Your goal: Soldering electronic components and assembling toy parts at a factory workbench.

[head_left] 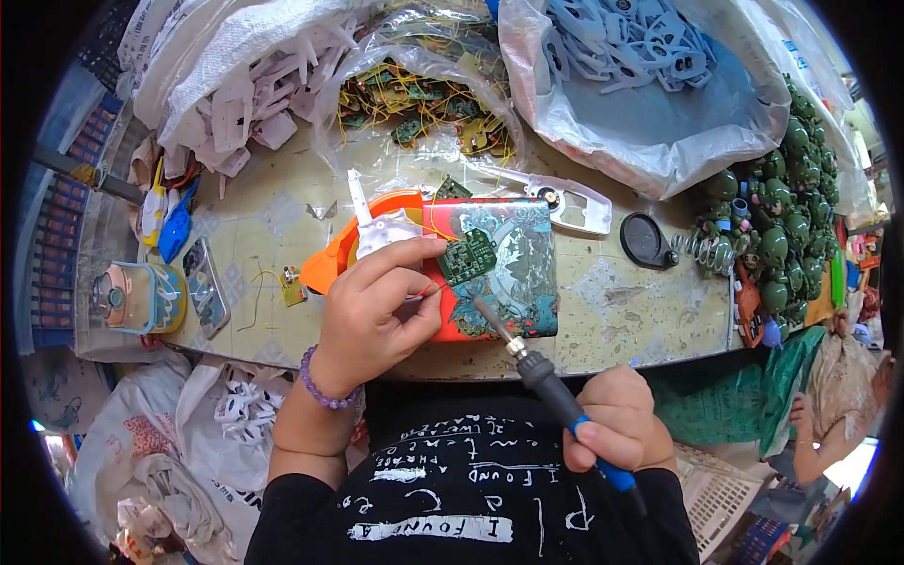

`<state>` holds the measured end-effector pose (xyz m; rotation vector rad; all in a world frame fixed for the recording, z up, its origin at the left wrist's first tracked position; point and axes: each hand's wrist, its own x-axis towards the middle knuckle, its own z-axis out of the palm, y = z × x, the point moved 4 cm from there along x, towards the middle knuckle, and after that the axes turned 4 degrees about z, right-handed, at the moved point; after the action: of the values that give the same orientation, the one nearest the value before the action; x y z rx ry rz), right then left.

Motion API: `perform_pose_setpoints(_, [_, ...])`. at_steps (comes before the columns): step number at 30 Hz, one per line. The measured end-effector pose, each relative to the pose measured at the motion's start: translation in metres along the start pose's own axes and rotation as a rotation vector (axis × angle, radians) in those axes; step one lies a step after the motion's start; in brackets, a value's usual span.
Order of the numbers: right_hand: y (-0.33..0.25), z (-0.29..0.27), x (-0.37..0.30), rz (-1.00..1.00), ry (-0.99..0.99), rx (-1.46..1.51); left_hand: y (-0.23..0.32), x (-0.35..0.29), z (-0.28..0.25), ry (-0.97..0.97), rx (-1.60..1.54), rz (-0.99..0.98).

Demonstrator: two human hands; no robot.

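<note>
My left hand [386, 297], with a purple bead bracelet at its wrist, is closed at the left edge of a small green circuit board [469, 258]. Its index finger touches the board; whatever sits between the thumb and the lower fingers is too small to make out. A soldering iron [554, 388] with a black and blue handle is gripped in my right hand [612, 419]. Its tip points up and left, just below the board. Underneath lies a red box with a worn, patterned top [523, 273]. Left of it is an orange plastic part [330, 266] with a white piece [386, 231].
Behind are a bag of wired circuit boards [414, 104], a sack of white plastic parts [650, 122] and pale clear parts [235, 113]. Green figures [786, 207] crowd the right. A white handle-shaped shell [565, 202], black ring [645, 240], iron-stand coil [702, 252], phone [205, 287] and cup [165, 297] lie about.
</note>
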<state>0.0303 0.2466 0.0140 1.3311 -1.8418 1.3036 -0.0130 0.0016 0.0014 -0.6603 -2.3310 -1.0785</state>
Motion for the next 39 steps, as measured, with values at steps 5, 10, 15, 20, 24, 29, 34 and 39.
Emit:
perform_pose_setpoints(5, [0.002,0.012,0.0,-0.051,-0.03,0.014,0.0,-0.003,0.0,-0.077,-0.029,-0.084])
perform_pose_setpoints(10, [0.002,0.014,0.0,-0.054,-0.04,-0.007,0.003,0.002,-0.001,-0.074,0.008,-0.068])
perform_pose_setpoints(15, [0.002,0.014,0.002,-0.063,-0.075,-0.015,0.004,0.003,-0.001,-0.054,0.025,-0.056])
perform_pose_setpoints(20, [0.003,0.015,0.002,-0.072,-0.078,-0.017,0.005,0.004,-0.002,-0.056,0.036,-0.046])
perform_pose_setpoints(24, [0.002,0.016,0.005,-0.065,-0.075,-0.019,0.006,0.005,-0.002,-0.055,0.061,-0.023])
perform_pose_setpoints(29, [0.002,0.018,0.004,-0.087,-0.108,-0.029,0.007,0.004,-0.002,-0.057,0.056,-0.066])
perform_pose_setpoints(34, [0.002,0.018,0.003,-0.114,-0.097,-0.025,0.007,0.004,-0.002,-0.076,0.058,-0.044])
perform_pose_setpoints(39, [0.002,0.018,0.003,-0.113,-0.097,-0.024,0.008,0.004,0.0,-0.033,0.058,-0.062])
